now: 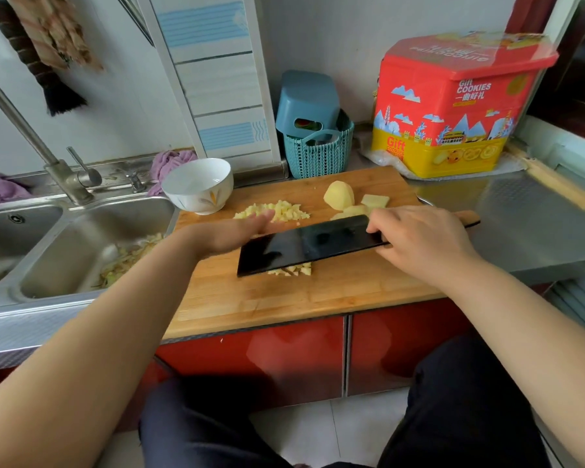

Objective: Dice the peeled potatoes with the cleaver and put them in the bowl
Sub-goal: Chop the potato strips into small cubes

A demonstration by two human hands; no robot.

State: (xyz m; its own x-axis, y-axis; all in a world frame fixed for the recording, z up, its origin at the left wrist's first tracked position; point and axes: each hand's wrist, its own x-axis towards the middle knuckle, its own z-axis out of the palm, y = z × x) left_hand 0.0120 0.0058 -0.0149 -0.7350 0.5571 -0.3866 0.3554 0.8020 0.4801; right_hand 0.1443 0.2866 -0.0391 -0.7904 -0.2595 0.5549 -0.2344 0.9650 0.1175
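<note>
The right hand grips the cleaver, its long blade tilted across the cutting board over a few potato dice. The left hand, fingers straight, sits at the blade's far side. The bowl stands beyond the left hand at the board's far-left corner, so that hand is nearer.

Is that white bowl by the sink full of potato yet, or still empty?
Empty, as far as its visible inside shows: the white bowl stands upright with bare white walls. The diced potato still lies heaped on the cutting board beside it.

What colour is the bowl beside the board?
White, with a faint leaf motif, bowl, in the head view.
</note>
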